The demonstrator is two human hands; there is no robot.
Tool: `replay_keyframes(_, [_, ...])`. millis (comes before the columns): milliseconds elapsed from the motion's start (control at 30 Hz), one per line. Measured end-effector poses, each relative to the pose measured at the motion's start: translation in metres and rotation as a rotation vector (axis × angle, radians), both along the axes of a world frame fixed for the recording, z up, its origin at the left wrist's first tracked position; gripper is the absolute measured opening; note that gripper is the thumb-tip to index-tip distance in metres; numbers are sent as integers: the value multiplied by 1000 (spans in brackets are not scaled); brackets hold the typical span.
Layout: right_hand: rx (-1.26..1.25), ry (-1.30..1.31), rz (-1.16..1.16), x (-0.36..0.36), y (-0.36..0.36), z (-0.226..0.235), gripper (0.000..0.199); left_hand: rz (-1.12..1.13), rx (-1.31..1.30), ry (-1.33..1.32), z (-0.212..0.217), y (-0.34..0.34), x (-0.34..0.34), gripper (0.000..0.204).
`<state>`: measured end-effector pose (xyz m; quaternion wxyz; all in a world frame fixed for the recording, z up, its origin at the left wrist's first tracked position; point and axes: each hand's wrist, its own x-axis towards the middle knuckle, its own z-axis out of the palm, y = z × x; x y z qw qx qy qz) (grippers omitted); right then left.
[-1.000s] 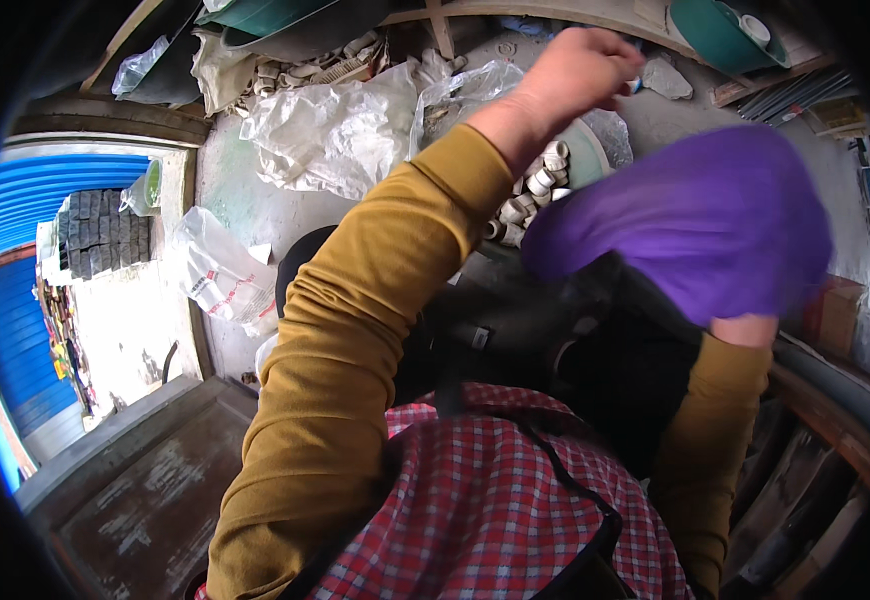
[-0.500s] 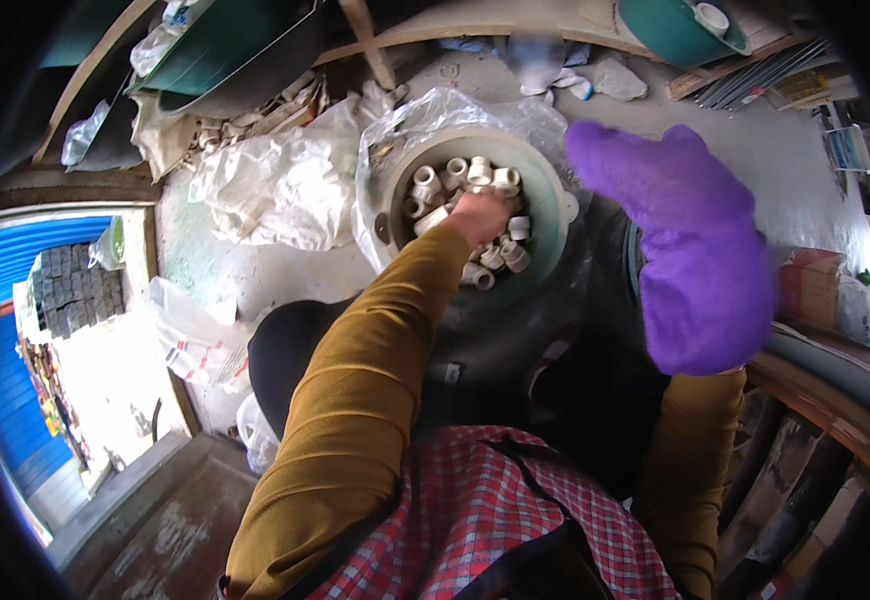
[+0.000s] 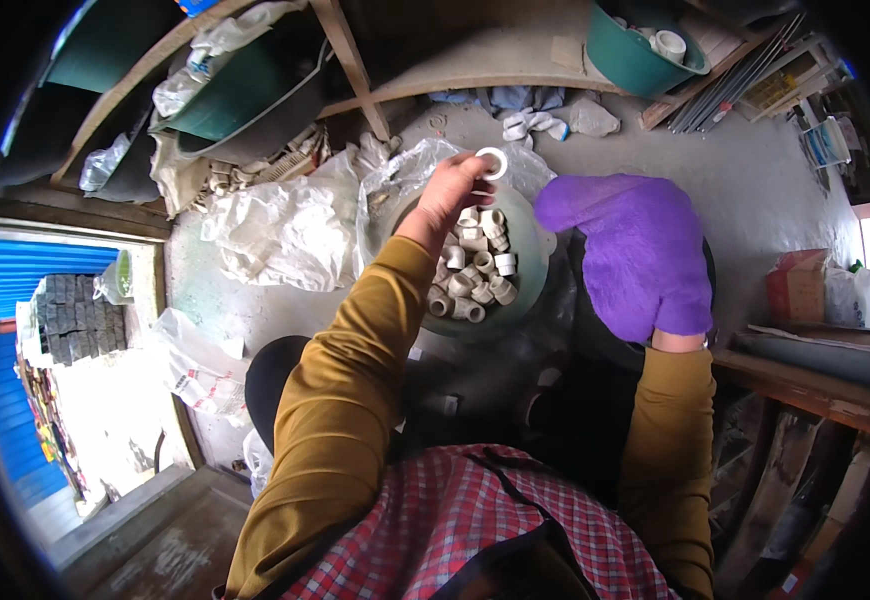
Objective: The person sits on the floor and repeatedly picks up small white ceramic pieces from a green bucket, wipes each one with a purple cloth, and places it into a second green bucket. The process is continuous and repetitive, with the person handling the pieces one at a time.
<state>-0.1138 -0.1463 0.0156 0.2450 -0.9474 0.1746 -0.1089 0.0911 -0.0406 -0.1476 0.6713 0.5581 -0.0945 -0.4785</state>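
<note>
My left hand [image 3: 452, 190] pinches a white ring-shaped plastic pipe fitting [image 3: 501, 154] between thumb and fingers, over the far rim of a grey-green basin [image 3: 532, 270]. Several white pipe fittings [image 3: 481, 262] lie heaped inside the basin. A fluffy purple mitt [image 3: 645, 255] covers my right hand [image 3: 623, 235] to the wrist, just right of the basin; its fingers are hidden inside. Under the mitt, a dark round shape [image 3: 712, 272] shows only in part.
Clear plastic sheeting [image 3: 395, 175] surrounds the basin's far side. White sacking [image 3: 290, 235] lies left of it. Far back are a green tub [image 3: 645, 55] with white fittings and a wooden shelf frame [image 3: 355, 75]. A red-brown box [image 3: 795, 283] stands right; a bright doorway opens left.
My left hand has risen out of the heap and moved away from me, now with a pipe fitting in it. The mitted right hand has shifted left and come lower in view.
</note>
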Motion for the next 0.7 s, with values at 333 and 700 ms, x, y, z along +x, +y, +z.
replay_keyframes(333, [-436,-446,120,-11,31,30,22,-509,-311,-44,165,14,-54,32])
replay_keyframes(700, [-366,-332,229,-7,52,32,29,-159,-221,-249,183,67,-50,33])
